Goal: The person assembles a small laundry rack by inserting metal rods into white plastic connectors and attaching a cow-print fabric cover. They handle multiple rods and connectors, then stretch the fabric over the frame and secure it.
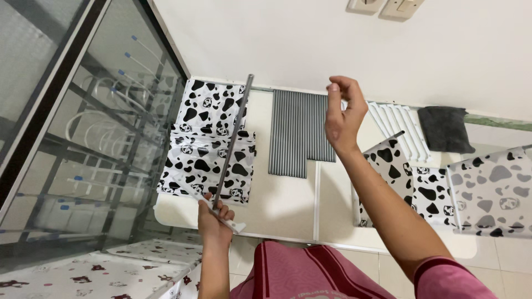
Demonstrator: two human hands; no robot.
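I see my left hand (pixel 215 213) clamped around the lower end of a thin grey metal rod (pixel 233 139), together with a white connector piece (pixel 228 222) at its base; the rod rises at a slant over the cow-print panels (pixel 206 145) lying on the floor. My right hand (pixel 342 113) is raised, fingertips pinched together, though I cannot make out anything between them. A bundle of grey rods (pixel 297 133) lies flat between both hands, white rods (pixel 402 128) and a dark cloth (pixel 445 128) further right. More cow-print panels (pixel 443 185) are partly hidden by my forearm. At left, a glass pane (pixel 83 138) reflects a rack only faintly.
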